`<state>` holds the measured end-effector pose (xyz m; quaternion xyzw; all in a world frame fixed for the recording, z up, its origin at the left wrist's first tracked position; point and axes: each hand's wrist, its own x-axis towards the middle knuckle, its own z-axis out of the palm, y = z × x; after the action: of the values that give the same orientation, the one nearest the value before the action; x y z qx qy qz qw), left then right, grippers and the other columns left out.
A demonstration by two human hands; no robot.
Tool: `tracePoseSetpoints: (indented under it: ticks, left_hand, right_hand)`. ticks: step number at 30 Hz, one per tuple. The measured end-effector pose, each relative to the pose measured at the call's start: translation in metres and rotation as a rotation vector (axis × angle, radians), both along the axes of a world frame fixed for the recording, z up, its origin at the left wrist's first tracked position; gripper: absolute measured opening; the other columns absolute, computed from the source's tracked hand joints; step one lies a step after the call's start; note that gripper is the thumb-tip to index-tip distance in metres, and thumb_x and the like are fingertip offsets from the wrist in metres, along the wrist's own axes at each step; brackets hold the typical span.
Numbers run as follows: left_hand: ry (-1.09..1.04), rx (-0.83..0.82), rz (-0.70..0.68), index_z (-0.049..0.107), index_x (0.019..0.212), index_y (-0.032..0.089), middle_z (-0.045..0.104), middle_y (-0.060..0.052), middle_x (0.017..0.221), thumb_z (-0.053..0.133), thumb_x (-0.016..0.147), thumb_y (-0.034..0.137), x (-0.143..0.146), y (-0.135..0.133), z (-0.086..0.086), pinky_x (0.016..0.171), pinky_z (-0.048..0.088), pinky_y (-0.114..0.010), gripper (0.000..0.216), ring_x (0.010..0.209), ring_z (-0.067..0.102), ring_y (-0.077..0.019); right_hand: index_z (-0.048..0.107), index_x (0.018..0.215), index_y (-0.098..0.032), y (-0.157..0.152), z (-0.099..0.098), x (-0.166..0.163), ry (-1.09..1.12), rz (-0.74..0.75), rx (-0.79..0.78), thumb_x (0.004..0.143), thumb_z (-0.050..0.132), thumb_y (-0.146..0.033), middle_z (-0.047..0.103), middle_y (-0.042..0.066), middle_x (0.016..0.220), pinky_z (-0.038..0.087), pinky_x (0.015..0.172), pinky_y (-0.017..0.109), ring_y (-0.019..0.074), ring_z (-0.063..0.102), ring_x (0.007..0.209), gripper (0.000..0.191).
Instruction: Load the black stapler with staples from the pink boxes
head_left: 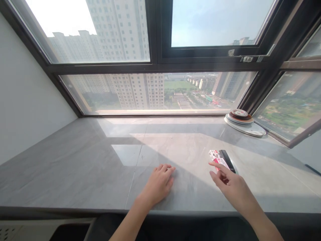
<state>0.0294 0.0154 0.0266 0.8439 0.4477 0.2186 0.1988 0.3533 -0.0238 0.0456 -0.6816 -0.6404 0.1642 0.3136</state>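
Note:
My left hand [158, 183] lies palm down on the grey stone window ledge [100, 167], fingers together and flat, holding nothing. My right hand [229, 185] hovers to the right with its fingers loosely curled and the index finger stretched toward a small white and red box [216, 156]. The fingertip reaches the box's near end; I cannot tell if it touches. A flat black device [227, 159] lies against the box's right side.
A stack of round plates [242, 120] stands at the back right of the ledge by the window corner. Large dark-framed windows [155, 63] close off the far side. A white wall [27, 100] bounds the left.

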Motion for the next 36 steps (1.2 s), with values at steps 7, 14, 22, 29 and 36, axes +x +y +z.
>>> tracePoseSetpoints:
  ticks: [7,14,22,29,36]
  left_hand:
    - [0.129,0.082,0.277,0.031,0.161,0.038,0.028,-0.001,0.17,0.041,0.105,0.047,-0.052,-0.019,-0.029,0.127,0.015,-0.055,0.057,0.158,0.019,-0.0296]
    - [0.129,0.081,0.298,0.029,0.162,0.037,0.025,-0.001,0.171,0.041,0.104,0.051,-0.05,-0.016,-0.036,0.128,0.014,-0.055,0.06,0.159,0.017,-0.0293]
    - [0.284,0.137,0.312,0.026,0.163,0.033,0.021,-0.002,0.172,0.033,0.107,0.052,-0.049,-0.018,-0.035,0.128,0.017,-0.054,0.06,0.16,0.014,-0.0257]
    - [0.37,0.183,0.324,0.025,0.164,0.031,0.02,-0.002,0.172,0.031,0.107,0.053,-0.048,-0.017,-0.038,0.128,0.021,-0.053,0.061,0.16,0.015,-0.0261]
    - [0.394,0.207,0.328,0.023,0.165,0.033,0.021,-0.002,0.172,0.034,0.106,0.055,-0.047,-0.017,-0.04,0.126,0.021,-0.055,0.063,0.159,0.017,-0.0296]
  right_hand:
    - [0.038,0.16,-0.034,0.028,-0.054,-0.119,-0.322,0.245,0.061,0.104,0.04,-0.047,0.037,0.003,0.166,0.02,0.125,0.056,0.0309,0.024,0.156,0.058]
    - [0.024,0.164,-0.039,0.028,-0.07,-0.129,-0.522,0.188,0.041,0.107,0.032,-0.048,0.019,-0.004,0.172,0.004,0.124,0.065,0.0331,0.005,0.16,0.059]
    - [0.021,0.165,-0.038,0.027,-0.07,-0.131,-0.598,0.161,0.013,0.107,0.027,-0.051,0.015,-0.004,0.173,0.005,0.124,0.064,0.0323,0.005,0.16,0.059]
    - [0.02,0.165,-0.038,0.026,-0.068,-0.133,-0.634,0.146,0.009,0.107,0.026,-0.051,0.014,-0.005,0.173,0.006,0.124,0.064,0.0322,0.004,0.16,0.06]
    - [0.021,0.165,-0.036,0.025,-0.066,-0.135,-0.652,0.142,0.028,0.107,0.027,-0.053,0.014,-0.004,0.173,0.006,0.124,0.064,0.0332,0.006,0.159,0.061]
